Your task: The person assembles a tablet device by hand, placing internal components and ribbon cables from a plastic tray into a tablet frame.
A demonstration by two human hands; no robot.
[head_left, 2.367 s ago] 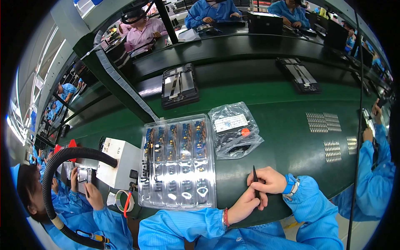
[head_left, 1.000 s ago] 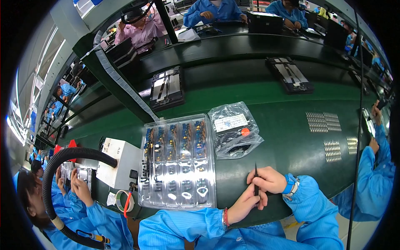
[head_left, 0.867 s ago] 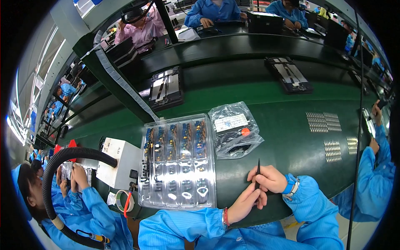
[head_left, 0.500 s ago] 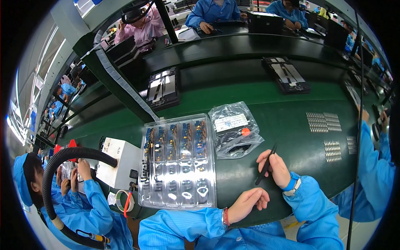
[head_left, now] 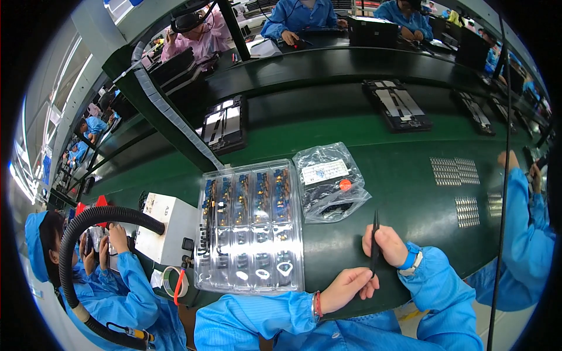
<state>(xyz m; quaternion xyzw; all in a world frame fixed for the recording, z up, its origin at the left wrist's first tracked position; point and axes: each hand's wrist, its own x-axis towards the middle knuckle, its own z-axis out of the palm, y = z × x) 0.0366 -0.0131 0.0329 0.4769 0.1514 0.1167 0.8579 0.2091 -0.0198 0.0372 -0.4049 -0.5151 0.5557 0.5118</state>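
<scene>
My right hand [head_left: 390, 245] pinches a pair of black tweezers [head_left: 375, 237] between thumb and fingers. The tweezers stand nearly upright, narrow tips pointing away from me and the lower end close to my left fingertips; whether they touch I cannot tell. Just left of it, my left hand [head_left: 346, 291] is closed with curled fingers low over the green bench, and anything inside is hidden. Beyond both hands lies a clear plastic bag [head_left: 329, 184] with a white label, an orange round sticker and dark contents. A clear blister tray [head_left: 249, 228] of small blue and gold parts sits to the left.
Sheets of small metallic pieces [head_left: 455, 171] lie at right. Black framed device units [head_left: 398, 106] rest along the far strip. A white box [head_left: 165, 229] with a black hose [head_left: 111, 213] and a tape roll [head_left: 174, 282] stand at left. Co-workers in blue sit on both sides.
The tweezers have turned more upright, and their lower end has come down to my left hand. Device units on the far strip have shifted slightly left. The right co-worker's arm has moved.
</scene>
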